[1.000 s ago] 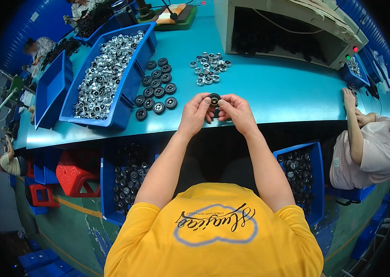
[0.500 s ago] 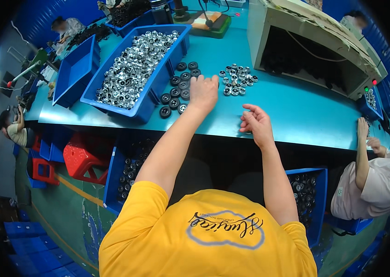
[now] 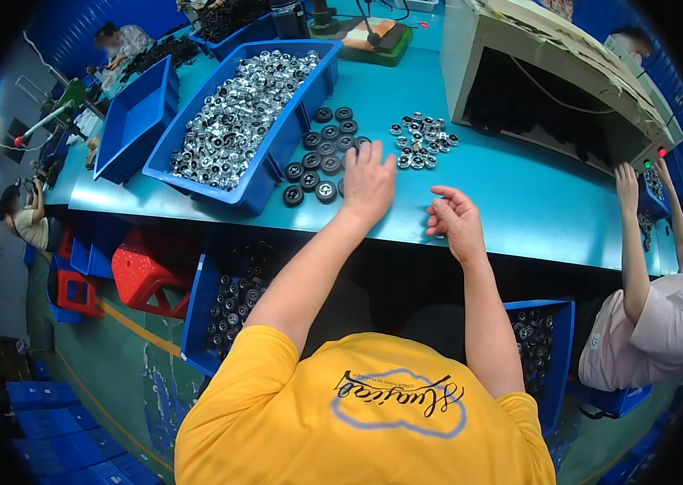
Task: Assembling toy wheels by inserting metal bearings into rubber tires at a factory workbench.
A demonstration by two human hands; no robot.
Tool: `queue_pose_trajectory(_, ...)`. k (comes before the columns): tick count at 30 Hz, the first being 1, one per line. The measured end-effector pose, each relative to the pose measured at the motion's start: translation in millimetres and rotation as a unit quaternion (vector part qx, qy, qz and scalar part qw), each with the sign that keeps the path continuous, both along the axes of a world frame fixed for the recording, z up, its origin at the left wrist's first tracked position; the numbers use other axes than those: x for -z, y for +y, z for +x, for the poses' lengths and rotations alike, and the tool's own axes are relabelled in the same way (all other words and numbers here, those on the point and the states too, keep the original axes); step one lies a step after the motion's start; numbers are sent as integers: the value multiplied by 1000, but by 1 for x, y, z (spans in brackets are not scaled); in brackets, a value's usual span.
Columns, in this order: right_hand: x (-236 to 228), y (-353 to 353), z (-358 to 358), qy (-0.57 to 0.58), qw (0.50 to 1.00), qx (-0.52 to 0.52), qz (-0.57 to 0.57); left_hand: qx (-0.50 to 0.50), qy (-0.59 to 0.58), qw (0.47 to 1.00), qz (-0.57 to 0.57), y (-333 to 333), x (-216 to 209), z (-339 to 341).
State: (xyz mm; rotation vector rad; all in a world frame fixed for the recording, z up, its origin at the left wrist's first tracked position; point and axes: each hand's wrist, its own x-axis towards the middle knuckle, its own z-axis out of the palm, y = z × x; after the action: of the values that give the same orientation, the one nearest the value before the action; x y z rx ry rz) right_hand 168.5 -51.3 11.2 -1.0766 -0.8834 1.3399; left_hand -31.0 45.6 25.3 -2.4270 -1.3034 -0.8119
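Observation:
My left hand point(image 3: 369, 184) reaches palm down over the right edge of a group of black toy-like wheels point(image 3: 326, 148). Its fingers are slightly apart, fingertips at the wheels, and it partly covers some of them. To its right lies a cluster of small silver wheel hubs point(image 3: 418, 137) on the blue-green tabletop. Close to the table's front edge is my right hand point(image 3: 458, 222), its fingers curled and thumb drawn in. Whatever those fingers may hold is too small and hidden to name.
A blue bin point(image 3: 289, 121) full of silver hubs stands left of the wheels, beside another blue bin point(image 3: 133, 121). A cream metal housing point(image 3: 461, 65) stands at the right. Below the table are blue crates of wheels point(image 3: 196, 323). A co-worker point(image 3: 640, 323) sits at the right.
My left hand has moved slightly right and nearer me, with its fingers spreading a little; another wheel shows by its fingertips. My right hand stays almost in place. The co-worker's hands have moved up.

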Motion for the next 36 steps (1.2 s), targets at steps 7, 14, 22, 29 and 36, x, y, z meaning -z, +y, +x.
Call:
queue_pose_trajectory(7,9,2,3,-6,1000,5,19,117,-61,990,-40,-46,4,-3)
queue_pose_trajectory(14,10,1,0,-18,1000,11,19,154,-148,973,-92,-65,18,-19)
queue_pose_trajectory(22,10,9,-4,-54,998,-7,-3,127,-178,972,-89,-81,29,-33)
queue_pose_trajectory(29,7,45,-13,-543,818,46,184,120,-202,970,-64,-79,43,-31)
queue_pose_trajectory(36,29,82,-15,-702,664,57,253,110,-200,973,-47,-76,51,-33)
